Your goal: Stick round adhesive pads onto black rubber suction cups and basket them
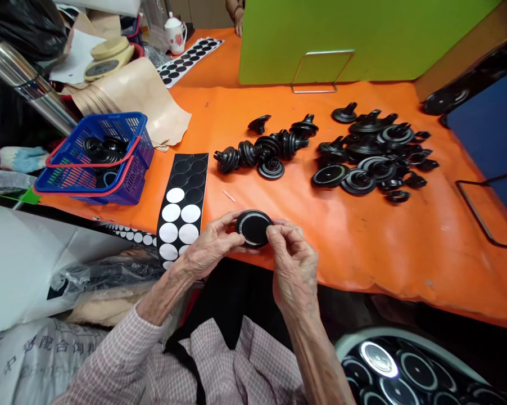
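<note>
Holding a black disc [253, 228] at the near edge of the orange worktop [363, 242], both hands meet in the head view. The left hand [215, 239] cradles it from the left, thumb on the near rim and the other fingers curled around and beneath, probably to steady it. The right hand [293, 250] pinches the opposite rim between thumb and index finger, its other fingers folded in. The disc's flat face is turned up, likely to keep it in sight. A black strip with round spots [182, 169] drapes over the edge just beside the left hand, presumably for easy reach. Black stemmed parts lie beyond in a small cluster [270, 151] and a larger heap [378, 152], apparently leaving working room in front.
</note>
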`<state>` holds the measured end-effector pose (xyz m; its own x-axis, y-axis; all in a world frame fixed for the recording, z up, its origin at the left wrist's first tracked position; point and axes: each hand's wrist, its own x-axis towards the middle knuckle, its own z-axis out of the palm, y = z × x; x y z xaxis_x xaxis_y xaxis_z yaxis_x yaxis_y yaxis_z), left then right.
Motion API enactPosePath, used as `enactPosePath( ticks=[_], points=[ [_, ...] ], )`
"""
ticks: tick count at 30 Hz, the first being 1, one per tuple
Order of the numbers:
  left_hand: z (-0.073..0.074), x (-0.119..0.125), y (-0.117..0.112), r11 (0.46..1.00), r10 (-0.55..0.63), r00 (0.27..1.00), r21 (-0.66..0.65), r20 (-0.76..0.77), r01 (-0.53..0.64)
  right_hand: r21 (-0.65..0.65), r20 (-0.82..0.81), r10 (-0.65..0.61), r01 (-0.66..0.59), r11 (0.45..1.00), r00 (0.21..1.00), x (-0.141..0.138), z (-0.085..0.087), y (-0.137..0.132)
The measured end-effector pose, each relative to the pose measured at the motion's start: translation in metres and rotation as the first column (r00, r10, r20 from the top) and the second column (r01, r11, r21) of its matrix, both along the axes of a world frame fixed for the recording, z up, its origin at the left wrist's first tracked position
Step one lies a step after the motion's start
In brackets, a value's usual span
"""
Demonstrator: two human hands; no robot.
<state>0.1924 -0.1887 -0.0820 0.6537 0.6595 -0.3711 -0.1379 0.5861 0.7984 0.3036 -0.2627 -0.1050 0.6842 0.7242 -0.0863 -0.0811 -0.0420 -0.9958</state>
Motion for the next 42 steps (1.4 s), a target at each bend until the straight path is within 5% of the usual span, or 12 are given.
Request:
enactPosePath(
  ticks=[18,30,36,42],
  points=[
    [-0.010,-0.004,-0.002,0.999,0.041,0.999,-0.003,0.014,-0.041,-0.054,0.206,-0.024,0.036,0.998,0.978,-0.013,-0.006,0.002],
    [-0.014,-0.006,-0.010,0.984,0.164,0.982,0.087,-0.095,-0.156,-0.003,0.573,-0.046,0.058,0.998,0.818,-0.023,-0.019,0.003],
    [-0.009,-0.005,-0.010,0.977,0.183,0.973,0.139,-0.140,-0.164,-0.042,0.279,-0.068,0.083,0.996,0.958,-0.023,-0.018,0.007],
    [0.005,-0.018,0.006,0.982,0.140,0.986,0.143,-0.091,-0.126,-0.015,-0.025,0.200,-0.201,0.980,0.979,-0.016,-0.001,0.030]
  ],
)
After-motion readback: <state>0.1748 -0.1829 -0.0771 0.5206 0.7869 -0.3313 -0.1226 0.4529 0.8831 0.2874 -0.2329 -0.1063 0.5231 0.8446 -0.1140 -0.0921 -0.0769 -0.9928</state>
